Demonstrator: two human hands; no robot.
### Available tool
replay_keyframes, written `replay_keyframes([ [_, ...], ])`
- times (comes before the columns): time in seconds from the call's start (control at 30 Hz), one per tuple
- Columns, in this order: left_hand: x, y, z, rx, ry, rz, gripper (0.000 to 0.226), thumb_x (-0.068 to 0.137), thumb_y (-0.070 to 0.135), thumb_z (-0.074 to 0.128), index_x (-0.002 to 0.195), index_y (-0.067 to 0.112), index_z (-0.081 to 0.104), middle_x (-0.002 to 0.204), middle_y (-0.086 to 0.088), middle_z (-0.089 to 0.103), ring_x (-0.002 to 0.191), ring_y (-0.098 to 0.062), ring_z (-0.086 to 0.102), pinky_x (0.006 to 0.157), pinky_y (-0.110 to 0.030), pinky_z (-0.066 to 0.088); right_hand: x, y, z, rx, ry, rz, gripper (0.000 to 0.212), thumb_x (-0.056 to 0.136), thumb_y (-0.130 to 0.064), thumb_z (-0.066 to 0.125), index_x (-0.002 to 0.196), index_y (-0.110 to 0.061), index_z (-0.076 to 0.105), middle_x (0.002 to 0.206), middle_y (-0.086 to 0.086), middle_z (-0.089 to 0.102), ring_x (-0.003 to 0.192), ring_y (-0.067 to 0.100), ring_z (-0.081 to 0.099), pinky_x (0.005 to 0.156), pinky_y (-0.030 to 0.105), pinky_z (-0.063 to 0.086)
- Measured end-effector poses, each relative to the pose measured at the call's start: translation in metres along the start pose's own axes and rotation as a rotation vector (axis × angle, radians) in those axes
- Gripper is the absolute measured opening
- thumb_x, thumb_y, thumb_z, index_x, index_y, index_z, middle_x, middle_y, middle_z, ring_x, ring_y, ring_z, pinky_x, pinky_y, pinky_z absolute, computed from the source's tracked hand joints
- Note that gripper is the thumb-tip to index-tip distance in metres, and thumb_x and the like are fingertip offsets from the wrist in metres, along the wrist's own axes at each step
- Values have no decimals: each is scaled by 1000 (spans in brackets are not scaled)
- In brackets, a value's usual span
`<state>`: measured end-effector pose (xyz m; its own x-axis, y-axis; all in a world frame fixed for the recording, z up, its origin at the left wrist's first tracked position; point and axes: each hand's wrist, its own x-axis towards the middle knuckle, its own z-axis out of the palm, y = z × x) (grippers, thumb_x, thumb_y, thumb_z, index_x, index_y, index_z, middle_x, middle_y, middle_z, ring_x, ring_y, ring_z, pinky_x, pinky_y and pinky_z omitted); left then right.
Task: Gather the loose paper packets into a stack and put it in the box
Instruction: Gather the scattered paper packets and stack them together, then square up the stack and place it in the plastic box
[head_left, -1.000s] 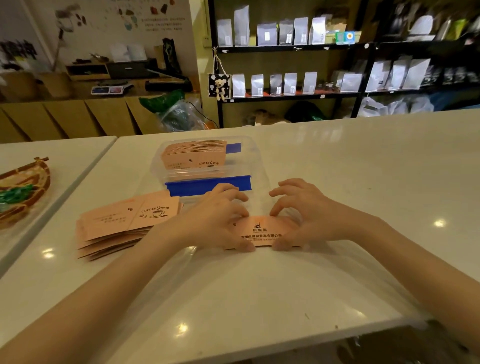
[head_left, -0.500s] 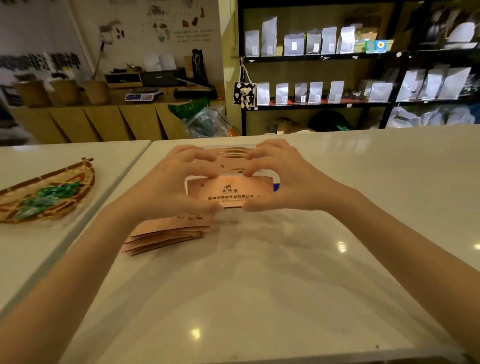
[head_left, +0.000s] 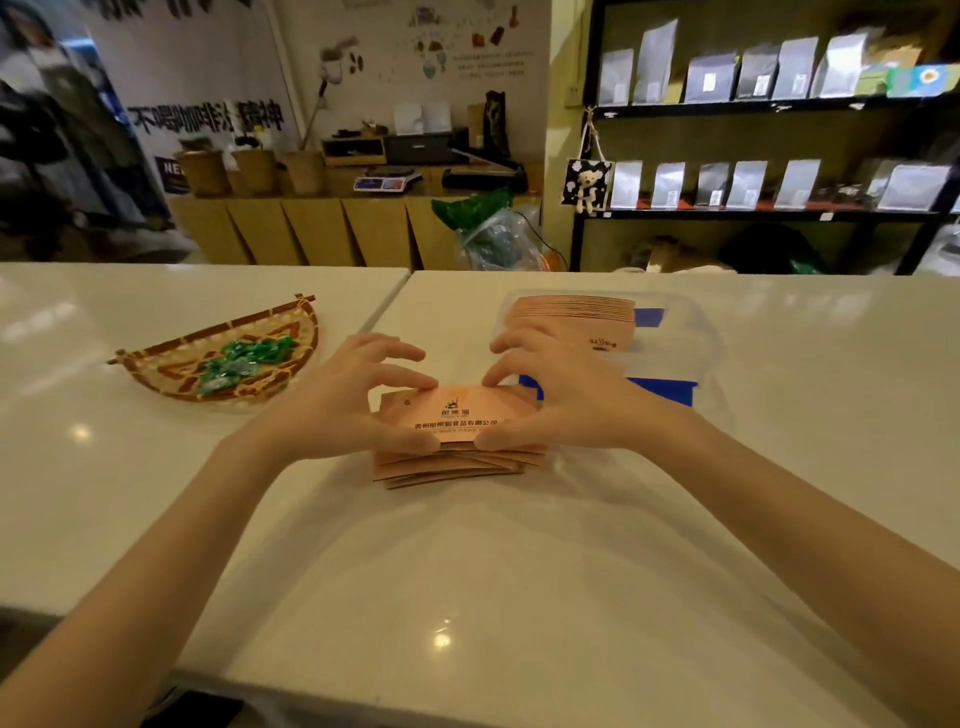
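Several orange-brown paper packets (head_left: 457, 415) lie in a rough pile on the white counter, the top one printed with dark characters. My left hand (head_left: 358, 400) grips the pile's left end and my right hand (head_left: 561, 400) grips its right end, thumbs at the near edge and fingers on the top packet. Lower packets (head_left: 452, 470) fan out unevenly beneath. Just behind my right hand stands a clear plastic box (head_left: 691, 332) with blue clips, holding a row of the same packets (head_left: 576, 306) upright.
A woven fan-shaped basket (head_left: 171, 369) with green-wrapped sweets sits on the neighbouring counter to the left, across a narrow gap (head_left: 389, 296). Shelves of silver pouches (head_left: 753, 182) stand behind. The white counter (head_left: 467, 597) stretches toward me.
My hands carried the small stack left from in front of the box and set it on the loose pile. The view has swung left and up.
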<state>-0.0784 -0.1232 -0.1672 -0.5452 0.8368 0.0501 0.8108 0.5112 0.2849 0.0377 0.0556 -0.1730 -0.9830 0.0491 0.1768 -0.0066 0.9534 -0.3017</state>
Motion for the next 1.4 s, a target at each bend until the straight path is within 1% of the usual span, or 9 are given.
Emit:
replay_keyframes([
  [0.13, -13, -15, 1, -16, 3, -32, 63, 63, 53, 69, 121, 38, 49, 140, 13, 35, 132, -9, 14, 109, -39, 19, 11, -9, 10, 0, -56, -37, 60, 70, -58, 62, 122, -28, 52, 142, -5, 37, 133, 13, 18, 109, 37, 16],
  [0.37, -19, -28, -5, -186, 23, -85, 68, 63, 68, 53, 122, 35, 49, 140, 10, 39, 125, -4, 24, 107, -38, 24, 26, -2, 3, 74, -128, -64, 55, 73, -58, 57, 123, -34, 51, 149, -10, 29, 140, 11, 11, 114, 42, 8],
  [0.6, 12, -38, -12, -147, -284, -171, 64, 69, 55, 62, 126, 33, 44, 141, 8, 39, 129, -12, 31, 106, -32, 25, 65, 0, -12, -60, -459, -83, 64, 69, -54, 65, 127, -35, 46, 155, -11, 14, 142, 10, -6, 114, 44, 0],
  [0.7, 24, -37, -15, -145, -474, -176, 67, 68, 51, 66, 128, 29, 43, 132, 6, 49, 119, -12, 44, 94, -22, 35, 81, -8, -11, -126, -637, -40, 72, 67, -54, 67, 131, -32, 43, 155, -11, 12, 142, 11, -8, 115, 48, -3],
  [0.77, 32, -33, -19, -129, -552, -168, 66, 69, 44, 68, 127, 26, 44, 124, 8, 54, 113, -12, 50, 88, -17, 38, 91, -14, -14, -242, -711, -36, 74, 67, -56, 66, 132, -30, 42, 154, -9, 18, 144, 15, -2, 115, 51, -2],
  [0.93, 44, -30, -25, -61, -618, -221, 68, 63, 38, 76, 122, 25, 45, 110, 11, 56, 105, -12, 52, 92, -23, 39, 113, -32, -7, -306, -926, 28, 77, 57, -60, 71, 123, -28, 49, 132, -3, 56, 129, 22, 43, 108, 43, 34],
  [1.13, 44, -36, -24, -42, -641, -298, 74, 59, 36, 80, 122, 22, 43, 111, 8, 56, 104, -15, 52, 92, -25, 40, 119, -39, 0, -271, -899, 16, 67, 61, -55, 71, 119, -27, 53, 128, 0, 58, 125, 23, 48, 105, 41, 38],
  [1.3, 40, -36, -21, -80, -643, -281, 61, 59, 34, 80, 112, 22, 52, 104, 9, 62, 99, -13, 58, 85, -23, 45, 111, -36, 2, -224, -852, 26, 75, 58, -57, 72, 123, -27, 49, 134, -2, 52, 128, 22, 44, 106, 40, 36],
  [1.4, 35, -30, -22, -45, -602, -265, 61, 58, 35, 80, 110, 22, 50, 99, 11, 60, 97, -13, 58, 86, -24, 47, 103, -30, 3, -326, -728, -32, 80, 54, -67, 67, 122, -29, 48, 144, -2, 39, 140, 23, 22, 114, 53, 13],
])
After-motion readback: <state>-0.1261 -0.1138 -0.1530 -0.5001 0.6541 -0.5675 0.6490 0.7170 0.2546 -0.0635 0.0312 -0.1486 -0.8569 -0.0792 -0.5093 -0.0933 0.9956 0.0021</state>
